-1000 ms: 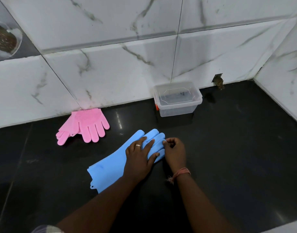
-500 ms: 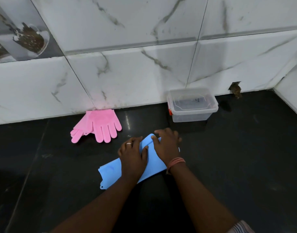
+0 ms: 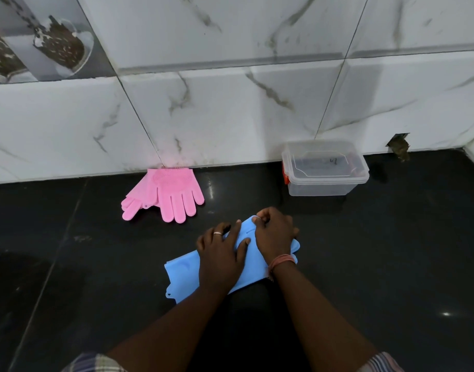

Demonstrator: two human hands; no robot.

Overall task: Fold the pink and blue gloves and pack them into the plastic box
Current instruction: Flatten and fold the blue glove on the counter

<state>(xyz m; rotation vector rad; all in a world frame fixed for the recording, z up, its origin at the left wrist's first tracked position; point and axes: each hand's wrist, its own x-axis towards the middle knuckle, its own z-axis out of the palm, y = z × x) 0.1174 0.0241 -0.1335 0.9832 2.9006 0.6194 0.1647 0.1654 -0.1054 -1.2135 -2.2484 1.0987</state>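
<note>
The blue gloves [image 3: 184, 269] lie on the black counter in the middle, their finger end folded back over the palm. My left hand [image 3: 219, 253] presses flat on them. My right hand [image 3: 274, 232] pinches the folded finger end against the glove. The pink gloves [image 3: 174, 193] lie flat further back on the left, touching the wall, fingers pointing toward me. The clear plastic box [image 3: 324, 181] stands open at the back right against the wall, with nothing visible inside.
The marble-tiled wall [image 3: 230, 116] runs along the back of the black counter [image 3: 391, 264]. A side wall closes the far right corner. A small hole [image 3: 398, 147] in the wall sits right of the box.
My right hand has carried the blue gloves' fingers over toward the cuff, so the gloves look shorter. My left hand stayed pressing on them. The camera shifted left.
</note>
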